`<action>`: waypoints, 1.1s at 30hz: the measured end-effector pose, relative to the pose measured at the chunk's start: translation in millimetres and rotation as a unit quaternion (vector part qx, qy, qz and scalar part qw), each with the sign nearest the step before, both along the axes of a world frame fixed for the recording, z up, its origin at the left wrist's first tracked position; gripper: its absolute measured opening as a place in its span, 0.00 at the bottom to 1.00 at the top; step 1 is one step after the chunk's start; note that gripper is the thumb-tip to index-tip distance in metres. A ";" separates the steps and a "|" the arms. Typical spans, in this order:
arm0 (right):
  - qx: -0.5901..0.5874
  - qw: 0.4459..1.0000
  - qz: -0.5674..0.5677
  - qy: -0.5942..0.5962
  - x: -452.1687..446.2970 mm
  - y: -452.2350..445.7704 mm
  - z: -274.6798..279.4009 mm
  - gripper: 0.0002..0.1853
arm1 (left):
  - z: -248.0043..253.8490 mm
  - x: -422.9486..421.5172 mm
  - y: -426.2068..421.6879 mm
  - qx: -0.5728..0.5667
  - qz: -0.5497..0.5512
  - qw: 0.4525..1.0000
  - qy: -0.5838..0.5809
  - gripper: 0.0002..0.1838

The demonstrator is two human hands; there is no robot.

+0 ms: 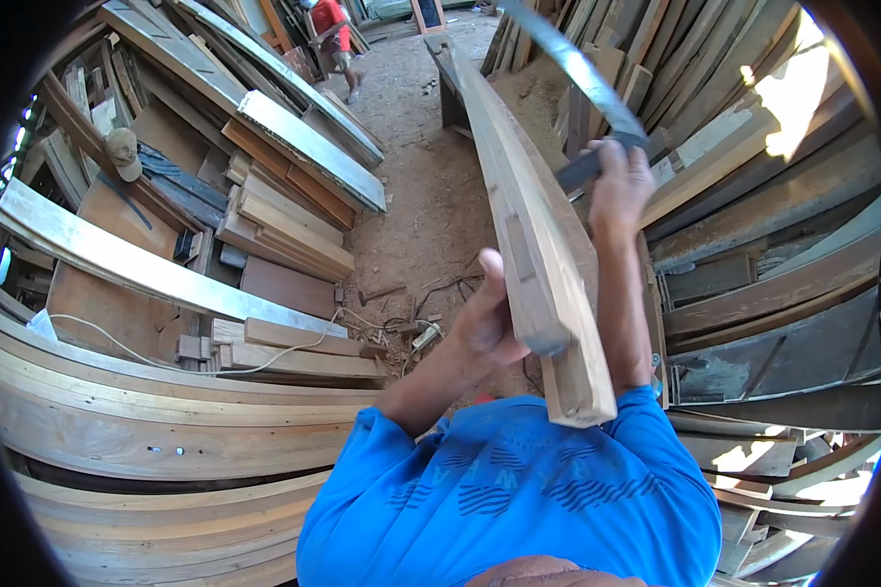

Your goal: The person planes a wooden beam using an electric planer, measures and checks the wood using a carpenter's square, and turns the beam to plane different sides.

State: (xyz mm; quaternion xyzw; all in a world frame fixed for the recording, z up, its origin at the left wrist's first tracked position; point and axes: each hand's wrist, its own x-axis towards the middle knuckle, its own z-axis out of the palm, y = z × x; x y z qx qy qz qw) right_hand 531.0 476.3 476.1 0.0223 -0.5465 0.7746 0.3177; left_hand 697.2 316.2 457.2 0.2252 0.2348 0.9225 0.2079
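Observation:
A long pale wooden beam (pixel 519 225) with a slot cut in its side runs from my chest toward the far end of the aisle. Beneath its near end, on the left side, my left hand (pixel 489 318) touches the wood with its thumb raised; the beam hides part of the fingers. Right of the beam, my right hand (pixel 620 181) is wrapped round the dark handle of a tool with a long, curved, shiny blade (pixel 582 73). The blade points up and away to the left, above the beam. A second wooden piece (pixel 579 386) lies against the beam's near end.
Stacked planks (pixel 289 235) line the left side, and boards (pixel 783 235) lean on the right. Cables and a power strip (pixel 426 338) lie on the dusty floor (pixel 401 215). A person in a red shirt (pixel 327 22) is at the far end. A cap (pixel 122 152) rests at left.

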 end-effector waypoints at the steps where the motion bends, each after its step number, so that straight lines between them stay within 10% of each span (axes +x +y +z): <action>1: -0.132 0.987 0.076 0.043 15.0 13.3 14.8 0.07 | 15.8 -4.6 4.6 0.001 0.016 1.000 0.012 0.43; 4: -0.273 0.923 0.230 0.147 85.4 44.2 61.0 0.07 | 42.7 -23.2 4.4 0.051 -0.026 0.998 0.019 0.42; 8: -0.028 0.911 0.307 0.274 167.6 50.0 73.3 0.13 | 64.2 -35.7 5.9 0.113 -0.086 0.990 -0.008 0.38; 13: 0.283 0.911 0.047 0.296 198.3 46.7 46.4 0.65 | 77.5 -32.8 9.7 0.008 -0.028 0.997 -0.074 0.36; 16: 0.431 0.850 -0.036 0.301 209.6 49.6 72.5 0.60 | 91.0 -26.0 9.8 -0.078 0.015 0.996 -0.036 0.42; 21: 0.263 0.946 -0.027 0.186 217.2 14.5 78.5 0.55 | 99.1 -34.5 10.4 -0.113 0.022 0.993 0.023 0.71; 33: 0.254 0.955 -0.049 0.144 222.0 5.0 72.9 0.57 | 96.0 -29.3 3.7 -0.133 0.052 0.989 0.038 0.69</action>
